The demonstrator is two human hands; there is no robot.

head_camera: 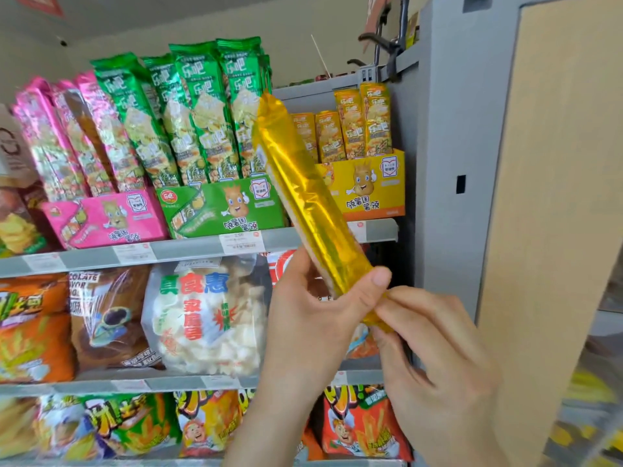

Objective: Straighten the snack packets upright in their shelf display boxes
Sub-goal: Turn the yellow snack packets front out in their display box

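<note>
A long yellow snack packet [303,193] is out of its box, held slanted in front of the top shelf with its plain foil back toward me. My left hand [313,318] grips its lower part, thumb across the front. My right hand [435,362] pinches the packet's bottom seal. Behind it stands the yellow display box [374,193] with several yellow packets [364,126] upright at its back. To the left are the green box [222,207] with tall green packets [199,109] and the pink box [108,220] with pink packets [77,139] leaning left.
The grey shelf edge [182,247] carries price tags. Below it lie large snack bags, such as a clear puffed-snack bag [205,318] and chip bags [364,423]. A grey upright [448,163] and a beige panel [553,197] close off the right side.
</note>
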